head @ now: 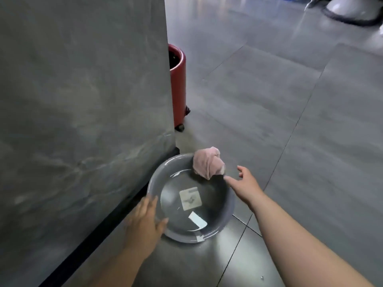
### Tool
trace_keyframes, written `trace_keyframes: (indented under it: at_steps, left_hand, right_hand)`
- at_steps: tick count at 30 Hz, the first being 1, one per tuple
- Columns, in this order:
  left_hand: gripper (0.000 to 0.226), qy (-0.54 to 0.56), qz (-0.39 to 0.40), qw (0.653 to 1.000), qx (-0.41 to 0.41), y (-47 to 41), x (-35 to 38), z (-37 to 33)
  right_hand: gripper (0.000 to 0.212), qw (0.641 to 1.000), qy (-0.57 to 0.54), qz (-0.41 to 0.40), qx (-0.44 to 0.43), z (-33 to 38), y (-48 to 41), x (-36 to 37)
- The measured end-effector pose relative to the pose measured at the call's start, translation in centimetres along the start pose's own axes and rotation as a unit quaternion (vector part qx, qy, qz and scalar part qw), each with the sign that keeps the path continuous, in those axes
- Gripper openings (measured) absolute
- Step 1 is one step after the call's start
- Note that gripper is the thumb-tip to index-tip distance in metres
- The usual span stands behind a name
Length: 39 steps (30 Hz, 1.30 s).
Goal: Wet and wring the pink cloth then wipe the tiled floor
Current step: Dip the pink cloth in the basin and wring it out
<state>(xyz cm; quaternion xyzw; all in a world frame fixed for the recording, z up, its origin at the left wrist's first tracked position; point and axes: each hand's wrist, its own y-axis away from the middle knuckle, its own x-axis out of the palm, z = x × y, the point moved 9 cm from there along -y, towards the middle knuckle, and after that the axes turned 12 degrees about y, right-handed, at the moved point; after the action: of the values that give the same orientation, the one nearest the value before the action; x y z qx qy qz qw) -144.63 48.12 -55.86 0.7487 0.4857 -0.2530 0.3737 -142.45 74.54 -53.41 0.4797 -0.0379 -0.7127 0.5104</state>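
A crumpled pink cloth hangs over the far rim of a grey basin that stands on the grey tiled floor. Clear water fills the basin, and a label shows on its bottom. My right hand reaches toward the cloth with fingers spread, just short of it on the right. My left hand hovers at the basin's near left rim, fingers straight and blurred; I cannot tell whether it touches the rim.
A tall grey slab wall stands close on the left, with a dark gap along its base. Behind its corner is a red wheeled bin. A white rounded object with a black hose sits at the far right.
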Motion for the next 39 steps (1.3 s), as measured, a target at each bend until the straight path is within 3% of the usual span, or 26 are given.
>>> trace_keyframes:
  at_steps: [3, 6, 9, 14, 17, 19, 22, 27, 30, 32, 33, 35, 36, 39]
  left_hand:
    - [0.105, -0.078, -0.035, 0.991, 0.103, -3.5, 4.7, 3.3]
    - [0.077, -0.104, 0.014, 0.989, 0.103, -5.3, 7.4, 6.0]
    - [0.069, -0.105, 0.003, 0.987, 0.120, -5.5, 7.7, 6.1]
    - [0.066, -0.100, -0.049, 0.983, 0.144, -5.9, 7.4, 6.1]
    - [0.064, -0.094, -0.072, 0.981, 0.152, -6.0, 7.5, 6.0]
    - [0.063, -0.074, -0.074, 0.983, 0.150, -6.2, 7.5, 6.1]
    - [0.063, -0.103, -0.079, 0.981, 0.146, -6.1, 7.5, 5.9]
    - [0.066, -0.143, -0.042, 0.984, 0.100, -6.2, 7.6, 6.2]
    - [0.098, 0.025, -0.059, 0.996, 0.062, -5.5, 5.7, 3.8]
    - [0.094, 0.140, -0.083, 0.984, 0.066, -5.0, 4.1, 0.7]
    - [0.085, 0.172, -0.109, 0.973, 0.109, -4.7, 3.1, -1.3]
    - [0.073, 0.171, -0.116, 0.952, 0.225, -4.2, 2.5, -6.4]
    - [0.077, 0.150, -0.109, 0.943, 0.277, -4.0, 2.7, -8.5]
    - [0.088, 0.142, -0.081, 0.933, 0.321, -4.0, 4.1, -11.4]
  right_hand:
    - [0.073, 1.000, 0.013, -0.020, -0.011, -1.2, -6.6, 3.2]
    - [0.078, 0.999, -0.027, -0.040, -0.003, -1.3, -11.5, 5.2]
    - [0.075, 0.998, -0.040, -0.046, 0.020, -1.1, -13.7, 7.1]
    - [0.053, 0.996, 0.065, -0.058, 0.023, -0.8, -15.5, 7.8]
    - [0.027, 0.992, 0.084, -0.098, -0.011, -0.4, -15.0, 7.2]
    - [0.017, 0.989, 0.046, -0.128, -0.049, 0.1, -14.5, 6.7]
    - [0.038, 0.983, -0.006, -0.161, -0.085, 0.3, -13.9, 5.6]
    - [0.036, 0.963, -0.106, -0.234, -0.087, 0.2, -11.8, 3.0]
    - [0.027, 0.935, -0.187, -0.276, -0.121, 0.5, -9.5, -0.1]
    - [0.024, 0.925, -0.230, -0.267, -0.141, 0.6, -7.5, -1.6]
    - [0.027, 0.924, -0.248, -0.253, -0.145, 0.8, -6.6, -1.6]
    - [0.035, 0.923, -0.287, -0.219, -0.134, 0.3, -4.8, -1.0]
    - [0.035, 0.923, -0.308, -0.194, -0.125, 0.0, -3.9, -0.3]
    - [0.019, 0.913, -0.386, -0.082, -0.102, -1.1, -2.4, 2.7]
